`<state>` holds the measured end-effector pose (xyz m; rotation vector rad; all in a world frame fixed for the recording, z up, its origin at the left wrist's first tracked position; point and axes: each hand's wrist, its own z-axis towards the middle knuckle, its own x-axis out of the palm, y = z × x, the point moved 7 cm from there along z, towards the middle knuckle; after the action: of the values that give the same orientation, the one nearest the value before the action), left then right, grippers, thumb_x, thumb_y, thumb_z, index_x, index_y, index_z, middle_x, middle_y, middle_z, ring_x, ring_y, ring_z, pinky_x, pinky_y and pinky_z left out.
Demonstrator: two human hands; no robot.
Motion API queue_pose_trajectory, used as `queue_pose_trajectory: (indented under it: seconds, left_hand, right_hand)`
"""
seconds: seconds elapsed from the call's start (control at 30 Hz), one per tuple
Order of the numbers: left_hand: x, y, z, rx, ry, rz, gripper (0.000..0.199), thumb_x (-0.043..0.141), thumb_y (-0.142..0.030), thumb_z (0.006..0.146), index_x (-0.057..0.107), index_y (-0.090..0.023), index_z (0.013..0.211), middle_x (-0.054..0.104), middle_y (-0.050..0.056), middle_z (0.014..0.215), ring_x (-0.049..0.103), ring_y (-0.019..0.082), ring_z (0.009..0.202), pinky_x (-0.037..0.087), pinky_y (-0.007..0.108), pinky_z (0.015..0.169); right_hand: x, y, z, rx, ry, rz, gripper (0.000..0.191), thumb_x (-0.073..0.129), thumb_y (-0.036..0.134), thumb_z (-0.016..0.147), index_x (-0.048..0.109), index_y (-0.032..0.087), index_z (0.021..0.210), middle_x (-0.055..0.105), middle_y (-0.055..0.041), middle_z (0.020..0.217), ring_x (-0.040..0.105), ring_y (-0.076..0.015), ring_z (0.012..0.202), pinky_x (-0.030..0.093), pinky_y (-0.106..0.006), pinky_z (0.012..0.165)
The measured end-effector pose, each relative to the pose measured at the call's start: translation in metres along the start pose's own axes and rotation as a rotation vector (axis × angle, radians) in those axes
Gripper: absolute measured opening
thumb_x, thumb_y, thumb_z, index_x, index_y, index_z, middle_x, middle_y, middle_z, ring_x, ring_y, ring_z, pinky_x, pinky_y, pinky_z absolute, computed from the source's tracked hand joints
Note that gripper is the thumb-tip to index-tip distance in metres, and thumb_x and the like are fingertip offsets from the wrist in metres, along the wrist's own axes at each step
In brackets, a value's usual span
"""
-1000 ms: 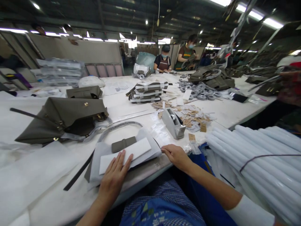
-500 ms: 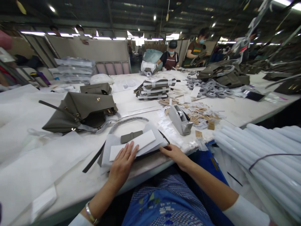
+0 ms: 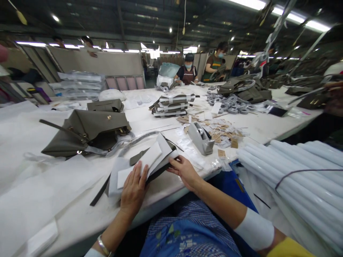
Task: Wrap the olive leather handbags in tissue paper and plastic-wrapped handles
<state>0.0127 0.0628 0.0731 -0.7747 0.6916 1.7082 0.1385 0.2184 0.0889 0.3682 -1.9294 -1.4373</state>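
Note:
A dark olive handbag [image 3: 107,186] lies flattened at the table's front edge, with white tissue paper [image 3: 118,167] over it. On top rest a white padding strip [image 3: 154,153] and a small olive leather piece [image 3: 137,157]. My left hand [image 3: 134,187] is spread flat and presses on the strip's near end. With thumb and fingers closed, my right hand [image 3: 185,172] grips the right edge of the bag and its paper, which is raised and folds inward. A plastic-wrapped handle [image 3: 139,137] arches behind the bag.
Another olive bag [image 3: 91,130] lies at left, its mouth facing right. A tape dispenser [image 3: 200,139] stands beyond my right hand, near scattered brown tags [image 3: 225,132]. Wrapped bags [image 3: 174,105] are stacked farther back. White rolls [image 3: 294,175] lie at right. Co-workers stand across the table.
My right hand has lifted the bag's right edge with its paper and tilted it inward. My left hand stays on the padding strip. The view has shifted slightly.

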Motion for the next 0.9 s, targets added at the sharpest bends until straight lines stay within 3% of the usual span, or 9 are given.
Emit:
queue_pose_trajectory:
  seconds: [0.07,0.13,0.23,0.37,0.53,0.63,0.7,0.77,0.9]
  left_hand:
    - [-0.003,0.007,0.002,-0.015,-0.008,-0.015,0.076,0.053,-0.017,0.095,0.011,-0.023,0.158,0.033,0.015,0.157,0.045,0.031,0.137,0.043,0.043,0.107]
    - [-0.007,0.015,0.005,-0.053,-0.017,-0.044,0.075,0.053,-0.018,0.095,0.011,-0.024,0.158,0.035,0.013,0.157,0.047,0.030,0.136,0.045,0.041,0.106]
    - [-0.014,0.028,0.009,-0.130,-0.043,-0.073,0.074,0.054,-0.020,0.095,0.014,-0.025,0.157,0.035,0.011,0.157,0.049,0.029,0.134,0.047,0.040,0.103]
    - [-0.016,0.036,0.010,-0.171,-0.056,-0.086,0.073,0.054,-0.022,0.095,0.016,-0.024,0.157,0.035,0.010,0.157,0.051,0.029,0.132,0.048,0.039,0.102]
    - [-0.017,0.035,0.010,-0.160,-0.079,-0.076,0.073,0.053,-0.022,0.094,0.016,-0.025,0.157,0.036,0.010,0.157,0.053,0.029,0.130,0.049,0.038,0.100]
    - [-0.019,0.037,0.011,-0.191,-0.083,-0.082,0.073,0.054,-0.021,0.094,0.017,-0.025,0.157,0.038,0.010,0.156,0.055,0.029,0.128,0.050,0.037,0.098]
    - [-0.020,0.041,0.012,-0.226,-0.088,-0.087,0.074,0.055,-0.022,0.093,0.017,-0.025,0.157,0.039,0.009,0.155,0.055,0.029,0.128,0.050,0.037,0.098]
    - [-0.021,0.045,0.014,-0.257,-0.097,-0.092,0.076,0.056,-0.023,0.093,0.016,-0.024,0.157,0.038,0.009,0.155,0.055,0.029,0.129,0.050,0.037,0.098]
    - [-0.024,0.052,0.016,-0.300,-0.125,-0.107,0.078,0.058,-0.026,0.093,0.013,-0.024,0.157,0.039,0.009,0.155,0.055,0.029,0.128,0.051,0.037,0.097]
  right_hand:
    - [-0.009,0.011,0.003,-0.074,0.108,-0.222,0.037,0.065,0.046,0.086,0.063,0.019,0.112,0.072,-0.0080,0.103,0.072,-0.0227,0.092,0.059,-0.041,0.087]
    - [-0.032,0.028,0.008,-0.231,0.161,-0.602,0.033,0.058,0.046,0.091,0.068,0.020,0.109,0.074,-0.0081,0.103,0.071,-0.0243,0.095,0.056,-0.043,0.091]
    - [-0.082,0.053,0.018,-0.503,0.011,-1.184,0.027,0.060,0.039,0.091,0.072,0.020,0.106,0.072,-0.0105,0.113,0.065,-0.0285,0.111,0.046,-0.047,0.102]
    - [-0.129,0.045,0.039,-0.418,-0.079,-1.554,0.043,0.075,0.036,0.078,0.069,0.017,0.116,0.072,-0.0128,0.113,0.062,-0.0311,0.112,0.046,-0.046,0.099]
    - [-0.133,0.036,0.054,-0.345,-0.091,-1.533,0.016,0.069,0.033,0.081,0.076,0.021,0.089,0.074,-0.0060,0.086,0.068,-0.0243,0.089,0.051,-0.036,0.083]
    - [-0.119,0.045,0.060,-0.378,-0.081,-1.466,0.021,0.062,0.038,0.086,0.074,0.021,0.085,0.074,-0.0057,0.087,0.068,-0.0236,0.087,0.052,-0.036,0.082]
    - [-0.105,0.053,0.063,-0.384,-0.047,-1.347,0.028,0.054,0.041,0.091,0.071,0.019,0.089,0.074,-0.0058,0.086,0.069,-0.0212,0.083,0.053,-0.034,0.076]
    - [-0.090,0.058,0.066,-0.305,-0.001,-1.082,0.029,0.051,0.042,0.093,0.066,0.018,0.100,0.073,-0.0051,0.082,0.068,-0.0165,0.066,0.054,-0.028,0.061]
    - [-0.054,0.061,0.076,-0.073,0.091,-0.594,0.048,0.065,0.036,0.085,0.051,0.020,0.128,0.074,-0.0045,0.086,0.050,-0.0070,0.042,0.037,-0.017,0.037]
